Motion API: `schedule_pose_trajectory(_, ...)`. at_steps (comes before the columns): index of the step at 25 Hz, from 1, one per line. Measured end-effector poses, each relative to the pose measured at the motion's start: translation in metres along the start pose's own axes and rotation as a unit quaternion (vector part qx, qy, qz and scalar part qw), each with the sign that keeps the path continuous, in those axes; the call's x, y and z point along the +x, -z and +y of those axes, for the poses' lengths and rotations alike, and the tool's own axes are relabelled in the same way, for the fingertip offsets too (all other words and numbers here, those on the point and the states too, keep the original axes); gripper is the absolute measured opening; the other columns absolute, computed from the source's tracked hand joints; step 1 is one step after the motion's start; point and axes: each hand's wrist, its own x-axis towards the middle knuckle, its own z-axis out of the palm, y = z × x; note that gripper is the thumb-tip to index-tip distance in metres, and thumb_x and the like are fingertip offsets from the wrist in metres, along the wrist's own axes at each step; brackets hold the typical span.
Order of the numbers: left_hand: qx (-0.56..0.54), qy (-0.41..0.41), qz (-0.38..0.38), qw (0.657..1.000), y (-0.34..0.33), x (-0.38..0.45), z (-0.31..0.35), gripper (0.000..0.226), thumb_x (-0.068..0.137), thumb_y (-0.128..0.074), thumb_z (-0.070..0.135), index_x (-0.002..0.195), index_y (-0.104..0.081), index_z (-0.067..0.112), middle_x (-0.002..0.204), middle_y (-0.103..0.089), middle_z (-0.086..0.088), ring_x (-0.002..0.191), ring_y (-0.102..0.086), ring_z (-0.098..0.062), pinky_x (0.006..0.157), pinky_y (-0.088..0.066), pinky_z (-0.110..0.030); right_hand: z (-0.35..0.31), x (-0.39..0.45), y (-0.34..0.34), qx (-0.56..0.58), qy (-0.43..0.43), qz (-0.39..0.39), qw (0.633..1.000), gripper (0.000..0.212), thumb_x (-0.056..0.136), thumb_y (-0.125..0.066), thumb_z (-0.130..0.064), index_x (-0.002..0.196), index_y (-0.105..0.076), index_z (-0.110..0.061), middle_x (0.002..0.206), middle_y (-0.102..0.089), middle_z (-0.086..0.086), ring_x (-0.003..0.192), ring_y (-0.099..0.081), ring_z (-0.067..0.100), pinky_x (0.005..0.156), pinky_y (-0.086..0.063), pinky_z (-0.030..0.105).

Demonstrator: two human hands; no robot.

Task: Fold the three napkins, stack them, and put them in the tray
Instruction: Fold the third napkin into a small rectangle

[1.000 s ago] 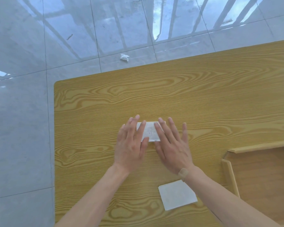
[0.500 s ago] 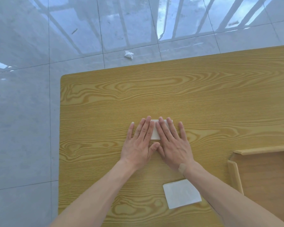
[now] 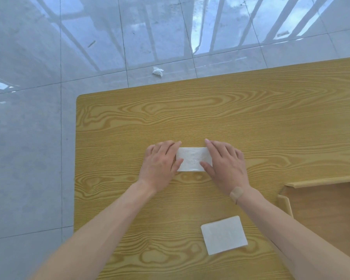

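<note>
Wood-grain table [image 3: 210,118] over glossy tile floor. Step, prob.: pressing the crease on the folded napkin [image 3: 193,159] at table centre. Left hand [image 3: 160,162] and right hand [image 3: 224,164] lie flat, fingers spread, on its ends, gripping nothing. White, thin strip. Second napkin [image 3: 223,235] nearer, w/ tray [image 3: 321,181] at right. Next: stack them, edges aligned.

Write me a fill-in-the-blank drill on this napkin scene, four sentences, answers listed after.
1. Both hands, left hand and right hand, press flat on the folded ____.
2. The second napkin lies nearer the person, under the ____ forearm.
3. The tray holds ____ napkins that show.
4. A crumpled white scrap lies on the ____, beyond the table.

Answers: napkin; right; no; floor
</note>
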Motion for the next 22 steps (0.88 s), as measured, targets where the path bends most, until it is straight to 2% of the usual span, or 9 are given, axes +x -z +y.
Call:
schedule_pose_trajectory(2,-0.005,0.024,-0.025,0.999,0.009,0.015,0.003,0.046,0.093,-0.058,0.042,0.134,-0.054,0.020,0.131,-0.053,-0.001,0.120,-0.050,-0.022,0.102,-0.035,-0.041,-0.002,0.012,0.010,0.002,0.002,-0.049,0.999,0.062,0.090,-0.060,-0.049,0.144,-0.046,-0.021,0.138,-0.052,0.000,0.129,-0.043,0.026,0.101,-0.035,0.043)
schedule_pose_trajectory(4,0.003,0.025,-0.047,0.999,0.013,0.023,0.005,0.041,0.089,-0.064,0.041,0.124,-0.058,0.022,0.125,-0.051,0.001,0.113,-0.050,-0.021,0.097,-0.037,-0.039,-0.005,0.019,0.014,0.004,0.003,-0.073,0.997,0.060,0.088,-0.064,-0.048,0.141,-0.049,-0.024,0.132,-0.053,-0.001,0.125,-0.042,0.026,0.100,-0.033,0.040)
schedule_pose_trajectory(9,-0.019,0.046,-0.071,0.996,0.018,0.027,0.010,0.027,0.085,-0.066,0.035,0.107,-0.056,0.023,0.116,-0.049,0.002,0.107,-0.047,-0.021,0.086,-0.038,-0.036,-0.009,0.025,0.019,0.063,-0.027,-0.073,0.995,0.040,0.084,-0.069,-0.040,0.120,-0.059,-0.028,0.123,-0.050,-0.002,0.120,-0.036,0.025,0.095,-0.032,0.038)
schedule_pose_trajectory(12,-0.045,0.053,-0.087,0.994,0.022,0.029,0.015,0.019,0.084,-0.063,0.026,0.099,-0.050,0.023,0.103,-0.057,0.004,0.099,-0.053,-0.022,0.079,-0.037,-0.036,-0.012,0.029,0.022,0.076,-0.030,-0.084,0.993,0.034,0.081,-0.070,-0.035,0.109,-0.053,-0.027,0.117,-0.052,-0.005,0.115,-0.039,0.024,0.086,-0.030,0.036)
schedule_pose_trajectory(15,-0.134,0.044,-0.053,0.989,0.027,0.021,0.016,0.019,0.083,-0.063,0.015,0.096,-0.051,0.021,0.088,-0.059,0.007,0.086,-0.059,-0.022,0.075,-0.043,-0.038,-0.015,0.025,0.023,0.103,-0.027,-0.080,0.991,0.035,0.081,-0.067,-0.028,0.110,-0.047,-0.029,0.104,-0.057,-0.009,0.105,-0.047,0.023,0.080,-0.032,0.036)
schedule_pose_trajectory(17,-0.187,0.033,-0.026,0.982,0.030,0.012,0.013,0.021,0.084,-0.067,0.012,0.101,-0.057,0.020,0.089,-0.062,0.007,0.085,-0.059,-0.017,0.077,-0.048,-0.038,-0.016,0.018,0.022,0.109,-0.028,-0.078,0.991,0.046,0.081,-0.068,-0.032,0.124,-0.050,-0.031,0.111,-0.054,-0.008,0.109,-0.045,0.022,0.085,-0.037,0.038)
schedule_pose_trajectory(18,-0.207,0.026,-0.019,0.978,0.031,0.008,0.011,0.020,0.085,-0.068,0.011,0.101,-0.059,0.020,0.091,-0.063,0.006,0.087,-0.059,-0.015,0.078,-0.049,-0.037,-0.016,0.014,0.021,0.112,-0.027,-0.069,0.991,0.045,0.081,-0.069,-0.034,0.124,-0.055,-0.032,0.116,-0.052,-0.006,0.112,-0.042,0.022,0.088,-0.038,0.038)
schedule_pose_trajectory(20,-0.240,0.018,-0.006,0.971,0.032,0.001,0.006,0.017,0.085,-0.069,0.009,0.099,-0.065,0.019,0.094,-0.064,0.005,0.089,-0.059,-0.012,0.080,-0.049,-0.032,-0.018,0.009,0.021,0.153,-0.025,-0.034,0.987,0.028,0.082,-0.069,-0.033,0.109,-0.064,-0.028,0.119,-0.052,-0.007,0.114,-0.043,0.021,0.090,-0.038,0.039)
schedule_pose_trajectory(22,-0.280,0.034,0.018,0.959,0.033,-0.005,0.004,0.017,0.085,-0.070,0.007,0.096,-0.068,0.019,0.094,-0.065,0.006,0.087,-0.059,-0.005,0.076,-0.044,-0.017,-0.019,0.005,0.023,0.218,-0.026,-0.003,0.976,0.012,0.084,-0.070,-0.028,0.094,-0.064,-0.027,0.105,-0.058,-0.013,0.105,-0.052,0.018,0.086,-0.038,0.037)
